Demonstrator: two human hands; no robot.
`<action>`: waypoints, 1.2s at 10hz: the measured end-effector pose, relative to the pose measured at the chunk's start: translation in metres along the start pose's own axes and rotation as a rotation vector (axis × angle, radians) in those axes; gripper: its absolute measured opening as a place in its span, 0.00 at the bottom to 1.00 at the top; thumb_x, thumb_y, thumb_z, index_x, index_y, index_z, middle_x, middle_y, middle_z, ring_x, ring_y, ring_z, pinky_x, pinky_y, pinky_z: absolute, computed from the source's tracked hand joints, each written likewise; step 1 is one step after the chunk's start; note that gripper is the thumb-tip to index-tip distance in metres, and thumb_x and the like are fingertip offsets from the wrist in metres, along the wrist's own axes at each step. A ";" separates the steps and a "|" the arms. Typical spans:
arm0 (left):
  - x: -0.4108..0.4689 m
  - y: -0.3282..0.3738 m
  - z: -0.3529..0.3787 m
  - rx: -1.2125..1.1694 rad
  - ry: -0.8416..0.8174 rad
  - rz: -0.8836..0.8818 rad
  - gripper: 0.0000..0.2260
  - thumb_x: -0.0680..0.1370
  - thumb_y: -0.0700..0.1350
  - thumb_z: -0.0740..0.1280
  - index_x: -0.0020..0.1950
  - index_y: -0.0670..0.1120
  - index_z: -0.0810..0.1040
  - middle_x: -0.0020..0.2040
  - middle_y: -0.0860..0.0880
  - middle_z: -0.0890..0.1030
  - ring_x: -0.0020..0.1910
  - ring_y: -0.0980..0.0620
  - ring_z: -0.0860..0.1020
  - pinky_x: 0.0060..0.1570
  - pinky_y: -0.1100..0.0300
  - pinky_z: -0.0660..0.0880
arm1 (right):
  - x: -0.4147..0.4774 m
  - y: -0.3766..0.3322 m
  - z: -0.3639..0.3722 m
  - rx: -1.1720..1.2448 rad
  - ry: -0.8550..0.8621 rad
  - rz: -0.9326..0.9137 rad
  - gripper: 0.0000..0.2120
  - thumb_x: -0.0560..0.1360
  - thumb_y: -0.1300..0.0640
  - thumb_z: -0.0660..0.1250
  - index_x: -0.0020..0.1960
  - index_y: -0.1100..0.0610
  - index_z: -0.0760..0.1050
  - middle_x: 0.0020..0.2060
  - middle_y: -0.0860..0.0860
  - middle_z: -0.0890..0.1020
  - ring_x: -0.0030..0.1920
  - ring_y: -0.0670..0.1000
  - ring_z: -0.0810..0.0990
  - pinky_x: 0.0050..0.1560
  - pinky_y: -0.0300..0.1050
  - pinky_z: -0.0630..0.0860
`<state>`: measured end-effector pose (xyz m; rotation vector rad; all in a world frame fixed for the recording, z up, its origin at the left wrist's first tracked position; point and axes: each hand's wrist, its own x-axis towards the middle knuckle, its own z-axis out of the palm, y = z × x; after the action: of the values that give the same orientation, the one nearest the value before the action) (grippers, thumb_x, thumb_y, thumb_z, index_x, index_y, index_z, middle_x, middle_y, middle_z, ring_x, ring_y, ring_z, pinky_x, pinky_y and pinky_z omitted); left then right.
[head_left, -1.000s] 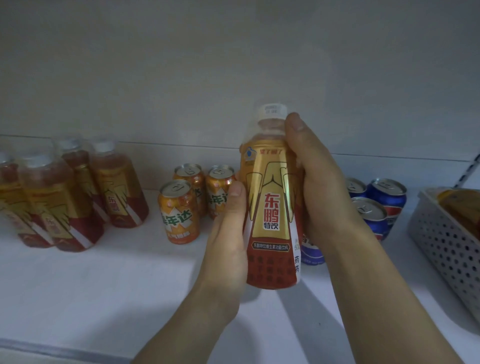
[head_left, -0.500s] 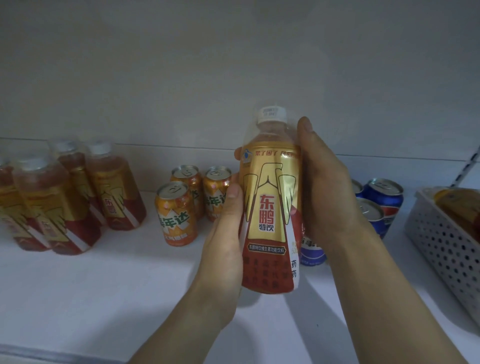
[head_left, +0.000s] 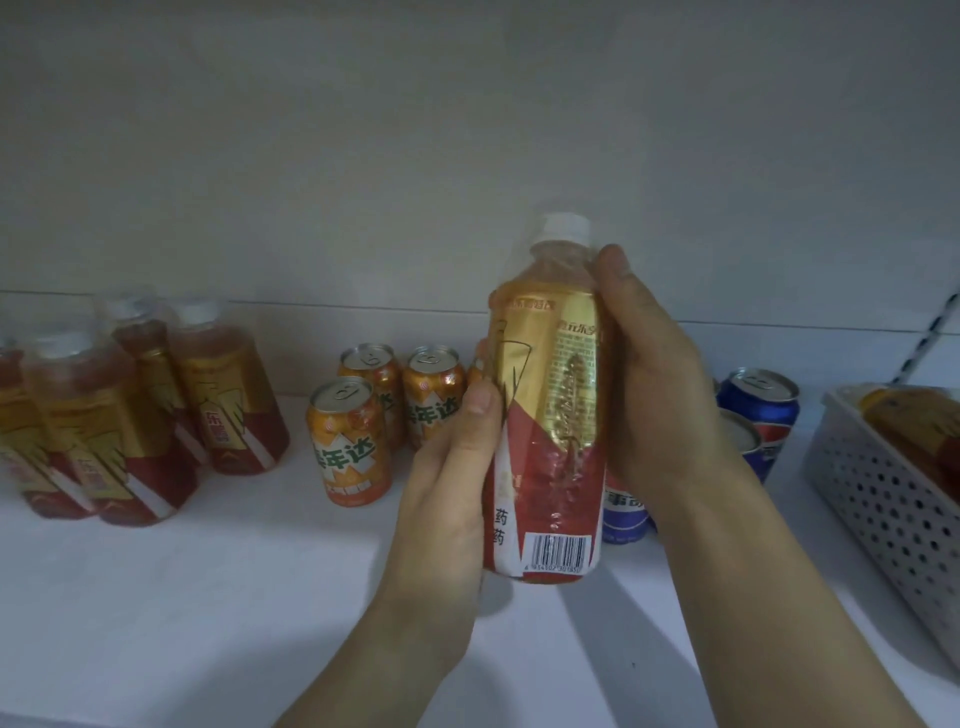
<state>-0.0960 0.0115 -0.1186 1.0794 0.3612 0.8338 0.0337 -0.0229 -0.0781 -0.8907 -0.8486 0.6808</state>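
I hold the energy drink bottle (head_left: 550, 415) upright between both hands, just above the white shelf (head_left: 208, 597) and straight ahead of me. My left hand (head_left: 447, 483) grips its lower left side, thumb up along the label. My right hand (head_left: 660, 395) wraps the upper right side, thumb near the shoulder below the white cap (head_left: 566, 228). The long axis runs nearly vertical, cap leaning slightly away. Both hands sit equally close, so either could carry it on.

Behind the bottle stand orange cans (head_left: 350, 447) to the left and blue Pepsi cans (head_left: 758, 410) to the right. Matching bottles (head_left: 223, 395) are grouped far left, and a perforated basket (head_left: 883, 509) sits far right. I judge the matching group to be where it belongs, a move leftward.

Since a second ago I have turned the bottle about its axis: the front logo has swung away and the barcode (head_left: 558, 553) and fine print now face me.
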 end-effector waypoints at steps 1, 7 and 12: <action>0.001 -0.001 0.000 0.027 0.021 0.009 0.13 0.72 0.63 0.69 0.50 0.60 0.87 0.52 0.50 0.87 0.52 0.51 0.86 0.58 0.50 0.77 | -0.003 0.003 0.006 -0.088 0.039 -0.052 0.16 0.78 0.43 0.65 0.57 0.53 0.82 0.47 0.52 0.87 0.48 0.52 0.86 0.52 0.52 0.83; -0.006 0.004 -0.006 0.264 -0.195 -0.041 0.27 0.66 0.66 0.69 0.59 0.54 0.79 0.45 0.43 0.87 0.39 0.40 0.86 0.28 0.55 0.80 | -0.003 -0.002 0.015 -0.209 0.143 0.164 0.21 0.80 0.36 0.64 0.61 0.50 0.82 0.51 0.53 0.88 0.51 0.55 0.88 0.59 0.57 0.83; -0.012 0.036 -0.018 0.110 -0.209 -0.220 0.23 0.85 0.56 0.55 0.51 0.37 0.77 0.12 0.51 0.69 0.15 0.60 0.74 0.20 0.72 0.69 | -0.004 -0.006 0.006 -0.057 0.234 0.267 0.16 0.84 0.46 0.64 0.67 0.51 0.78 0.52 0.53 0.88 0.51 0.53 0.88 0.49 0.50 0.85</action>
<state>-0.1302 0.0214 -0.0966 1.1936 0.3450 0.5056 0.0272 -0.0265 -0.0718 -1.1240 -0.5473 0.7686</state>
